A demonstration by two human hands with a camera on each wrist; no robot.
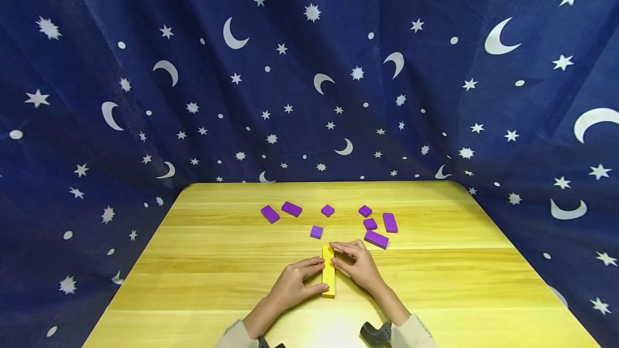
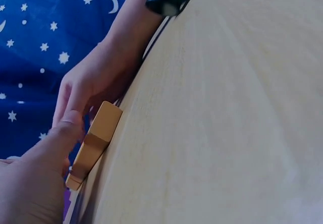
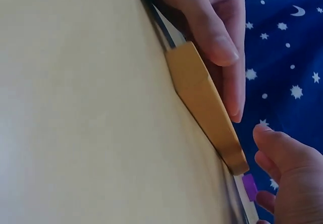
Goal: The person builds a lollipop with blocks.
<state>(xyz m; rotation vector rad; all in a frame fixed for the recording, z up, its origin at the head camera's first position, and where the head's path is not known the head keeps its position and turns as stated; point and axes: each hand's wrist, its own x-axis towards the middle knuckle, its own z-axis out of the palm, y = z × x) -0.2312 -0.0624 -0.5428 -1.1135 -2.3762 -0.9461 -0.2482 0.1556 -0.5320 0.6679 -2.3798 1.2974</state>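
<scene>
A long yellow bar (image 1: 329, 278) lies on the table, its length running away from me. Along its left side is my left hand (image 1: 295, 285), thumb at the nearer part and fingertips touching farther up. My right hand (image 1: 359, 268) is at the far right part, with thumb and fingers spread apart near the edge. In the left wrist view the bar (image 2: 98, 135) shows end-on, with a step in its outline. From the right wrist the bar (image 3: 202, 100) appears beside the left thumb; the right thumb (image 3: 275, 143) looks apart from it.
Beyond the hands lie several purple blocks: small ones such as this square block (image 1: 316, 232), and longer ones such as this rectangular block (image 1: 376, 239). The wooden table (image 1: 203, 262) ends at a dark blue curtain (image 1: 290, 79) with moons and stars.
</scene>
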